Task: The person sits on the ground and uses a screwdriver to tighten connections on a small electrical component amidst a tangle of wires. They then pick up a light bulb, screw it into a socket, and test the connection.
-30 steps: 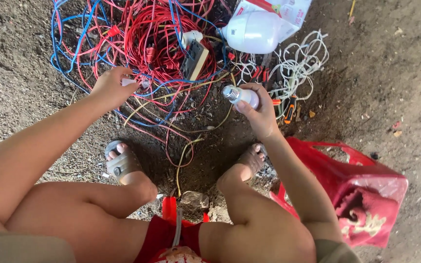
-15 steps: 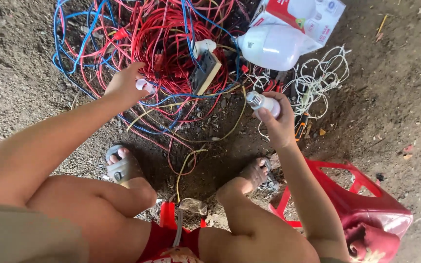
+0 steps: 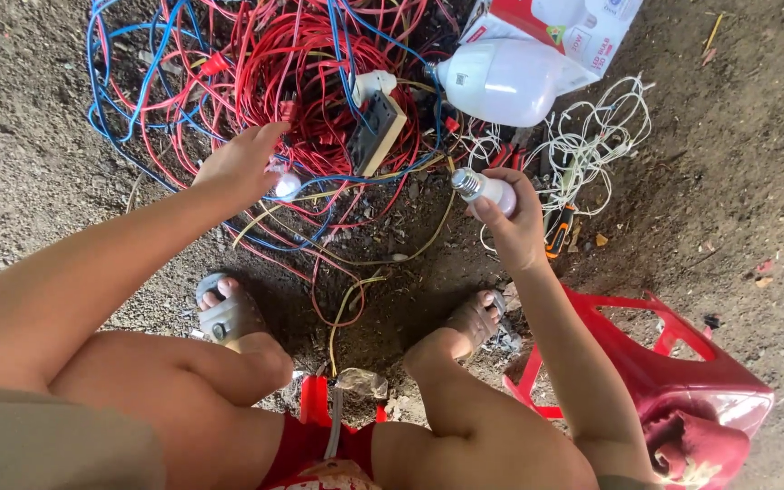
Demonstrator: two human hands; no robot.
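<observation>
1. The right hand (image 3: pixel 512 218) is closed around a small white light bulb (image 3: pixel 485 190), its metal screw base pointing up and to the left, clear of the fingers.
2. The left hand (image 3: pixel 242 163) rests on the tangle of red and blue wires (image 3: pixel 256 73), fingers curled about a small white lamp socket (image 3: pixel 287 186) that peeks out beside the palm; how firmly it is gripped I cannot tell.
3. The bulb is held above the dirt ground (image 3: pixel 755 163), well apart from the socket, with yellow wires (image 3: pixel 356 263) looping between them.
4. A dark switch board (image 3: pixel 376 134) lies on the red wires just beyond the left hand.
5. A large white bulb (image 3: pixel 501 82) lies beside a white and red carton (image 3: pixel 573 32), past the right hand.
6. White cable (image 3: pixel 592 136) is heaped to the right of the small bulb.
7. A red plastic stool (image 3: pixel 673 363) stands by the right forearm.
8. Both feet wear sandals (image 3: pixel 227 313).
</observation>
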